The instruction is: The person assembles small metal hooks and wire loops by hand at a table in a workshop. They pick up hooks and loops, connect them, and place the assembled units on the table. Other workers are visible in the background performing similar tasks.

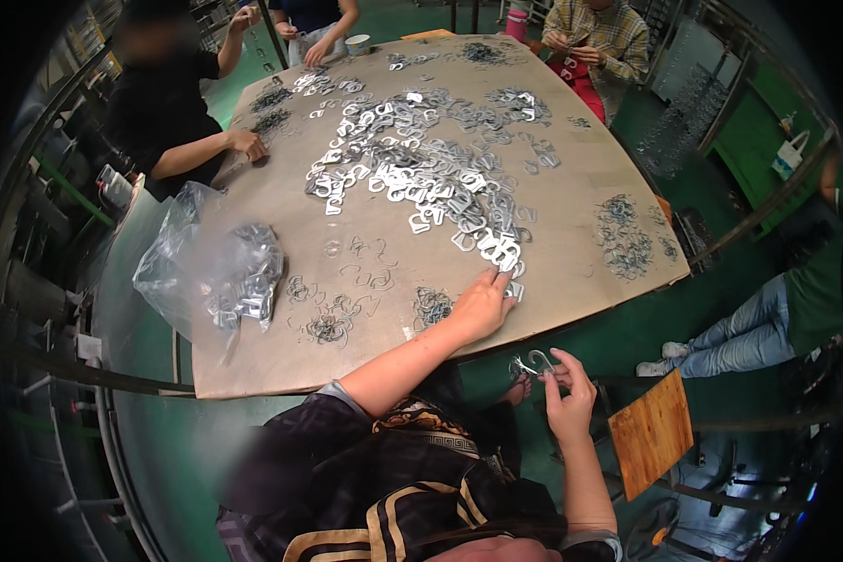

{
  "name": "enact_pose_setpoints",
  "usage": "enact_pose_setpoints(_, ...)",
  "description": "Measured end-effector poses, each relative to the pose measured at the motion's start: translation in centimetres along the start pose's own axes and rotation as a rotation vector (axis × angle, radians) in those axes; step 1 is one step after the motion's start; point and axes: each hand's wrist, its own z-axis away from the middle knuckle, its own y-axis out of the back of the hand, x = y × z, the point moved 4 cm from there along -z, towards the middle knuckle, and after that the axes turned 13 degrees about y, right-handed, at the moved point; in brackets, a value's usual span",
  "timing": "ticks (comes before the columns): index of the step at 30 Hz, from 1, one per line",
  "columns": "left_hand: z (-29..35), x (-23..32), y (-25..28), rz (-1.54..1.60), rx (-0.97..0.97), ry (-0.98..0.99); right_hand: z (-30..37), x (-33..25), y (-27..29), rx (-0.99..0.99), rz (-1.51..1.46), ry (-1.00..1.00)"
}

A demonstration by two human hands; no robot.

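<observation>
My left hand point(480, 307) reaches over the near edge of the table, its fingers stretched out and touching the near end of a pile of flat silver metal hooks point(421, 178). A loose metal piece point(514, 291) lies beside its fingertips. Off the table's edge to the right, my right hand point(569, 398) pinches a curved silver metal hook point(540, 359) between thumb and fingers. Thin wire or small clips seem to hang at the hook's left end, too small to make out. Bunches of thin wire clips point(433, 306) lie left of my left forearm.
A clear plastic bag point(206, 267) of metal pieces sits at the table's left point(281, 206). More wire clips point(625, 239) lie at the right. Co-workers point(164, 112) stand or sit around the far sides. A wooden stool point(651, 436) is at my right; a person in jeans point(745, 323) is beyond.
</observation>
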Motion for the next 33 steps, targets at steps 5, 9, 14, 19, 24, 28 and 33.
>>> enact_pose_setpoints(5, 0.9, -6.7, 7.9, 0.000, 0.243, 0.115, 0.3, 0.0, -0.1, -0.014, -0.006, 0.025)
enact_pose_setpoints(9, 1.6, -13.1, 12.8, -0.331, 0.298, 0.297, 0.4, 0.4, -0.6, -0.020, -0.048, 0.014)
enact_pose_setpoints(14, 2.4, -13.3, 12.5, -0.474, 0.291, 0.226, 0.4, 0.5, -1.2, -0.043, -0.043, 0.003)
enact_pose_setpoints(19, 1.5, -12.3, 10.7, -0.694, 0.249, 0.063, 0.3, 0.3, -1.2, -0.044, -0.042, 0.007)
enact_pose_setpoints(24, -0.1, -11.6, 10.9, -0.833, 0.188, 0.067, -0.1, -0.1, -1.4, -0.064, -0.022, -0.005)
enact_pose_setpoints(28, -0.3, -11.2, 12.3, -0.572, 0.184, 0.159, 0.0, -0.2, -1.5, -0.024, -0.054, -0.022)
enact_pose_setpoints(33, 4.1, -4.0, 9.4, 0.475, -0.209, 0.084, 0.1, 0.8, -2.2, -0.038, -0.023, -0.057)
